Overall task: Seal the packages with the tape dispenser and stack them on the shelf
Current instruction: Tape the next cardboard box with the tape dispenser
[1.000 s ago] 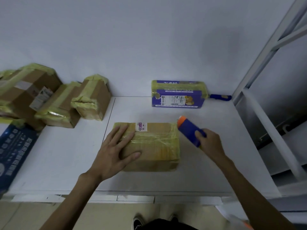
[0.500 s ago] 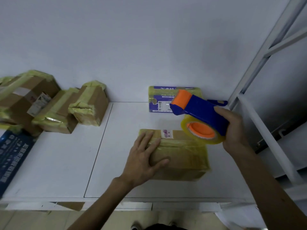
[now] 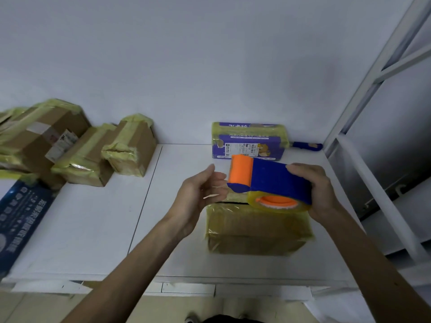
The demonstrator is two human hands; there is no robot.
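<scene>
Above the brown package (image 3: 256, 229) on the white surface (image 3: 93, 229), the right hand (image 3: 323, 190) grips the tape dispenser (image 3: 275, 180), while the left hand (image 3: 198, 194), fingers loosely spread and seemingly empty, reaches toward its orange end. Sealing looks under way; the next move likely calls for finding the tape's free end. The package is closed, contents hidden.

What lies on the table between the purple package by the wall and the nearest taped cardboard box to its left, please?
Nothing: the head view shows only bare white tabletop there, crossed by a thin dark seam.
</scene>
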